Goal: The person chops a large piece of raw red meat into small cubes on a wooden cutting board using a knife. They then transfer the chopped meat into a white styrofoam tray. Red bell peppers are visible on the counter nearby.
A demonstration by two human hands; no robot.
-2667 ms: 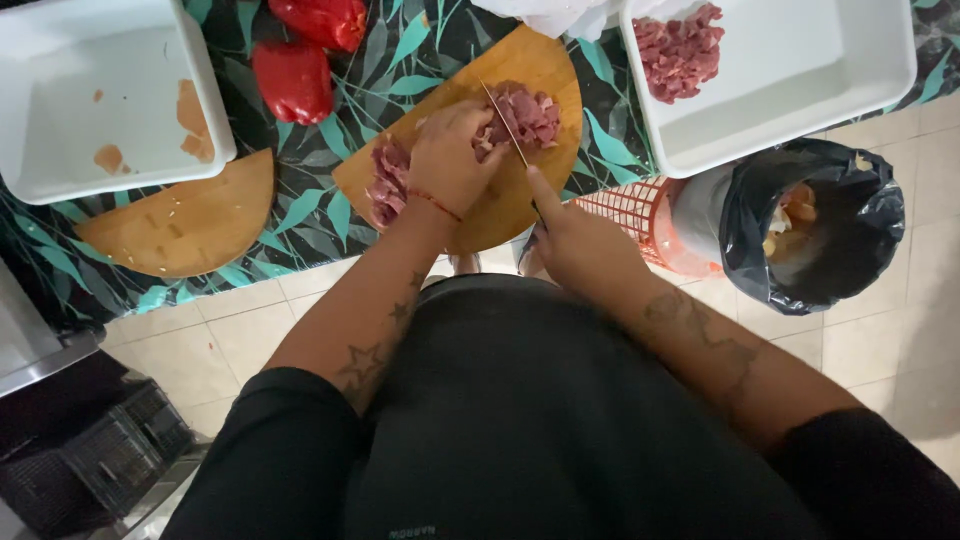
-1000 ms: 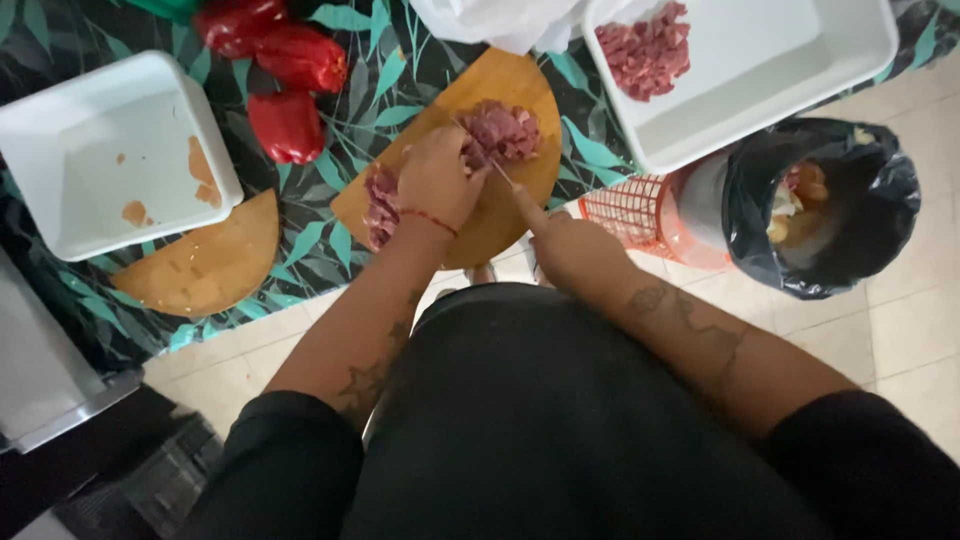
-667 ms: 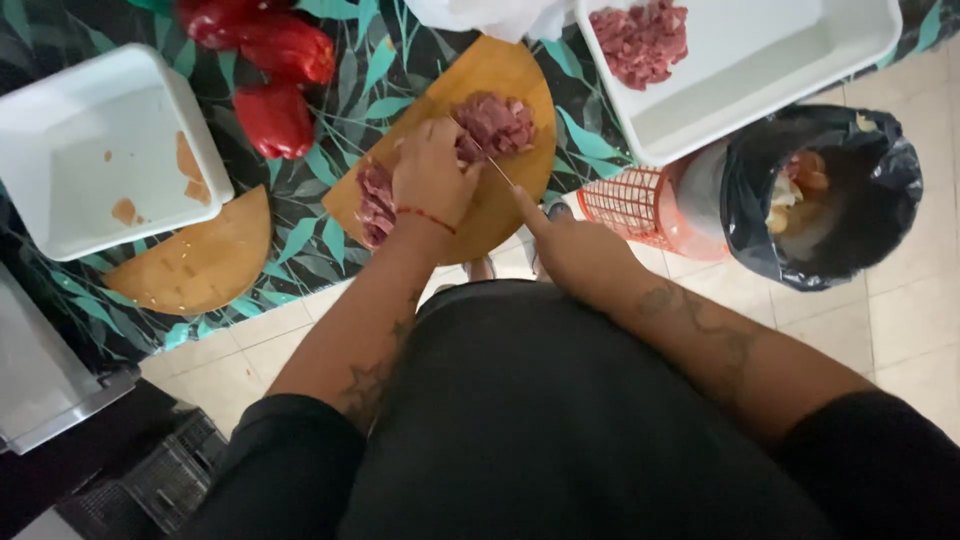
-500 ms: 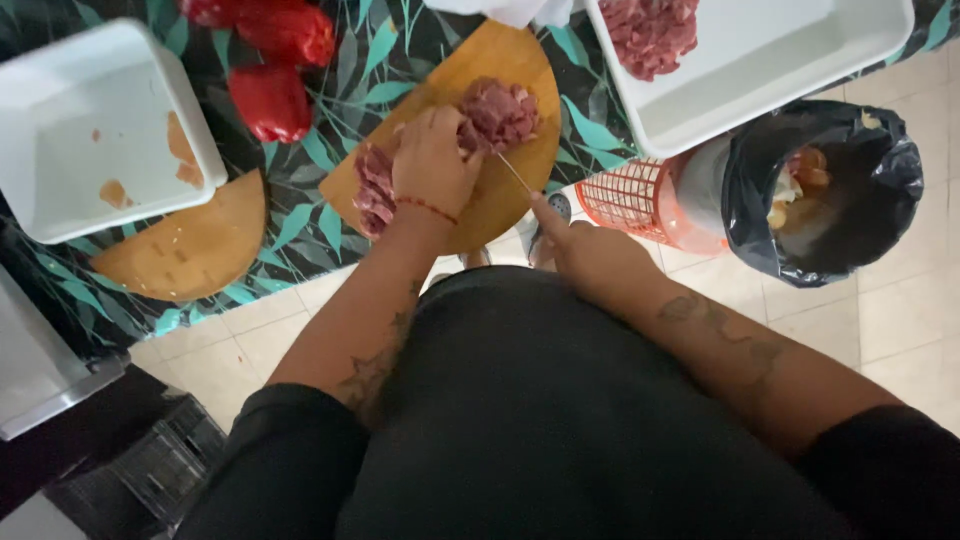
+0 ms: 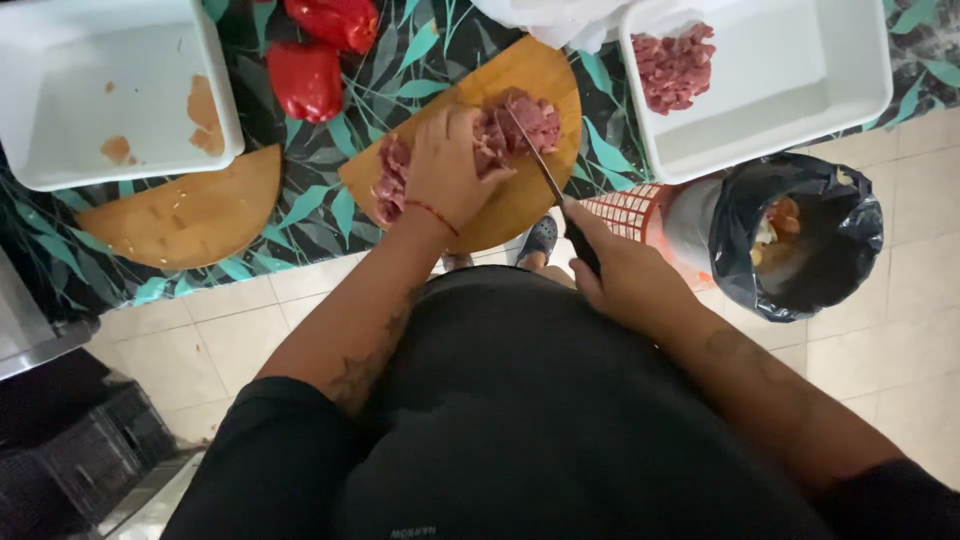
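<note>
Left hand [image 5: 445, 170] covers the middle of the meat [image 5: 500, 135], so the part under the palm is hidden. Right hand [image 5: 625, 280] wraps the knife [image 5: 545, 175] handle; only the blade shows. Top edge crops both white trays [image 5: 60, 170] and the farther red pepper [image 5: 335, 20]. Bin [image 5: 800, 240] contents too small to tell.

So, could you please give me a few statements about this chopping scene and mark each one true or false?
1. The right hand holds a knife with its blade over the raw meat. True.
2. The left hand rests on the meat on the round wooden board. True.
3. The white tray on the right is empty. False: it holds diced meat in one corner.
4. The red peppers lie on the cutting board with the meat. False: they lie on the leaf-patterned cloth, beside the other white tray.
5. A bin lined with a black bag stands on the floor. True.
</note>
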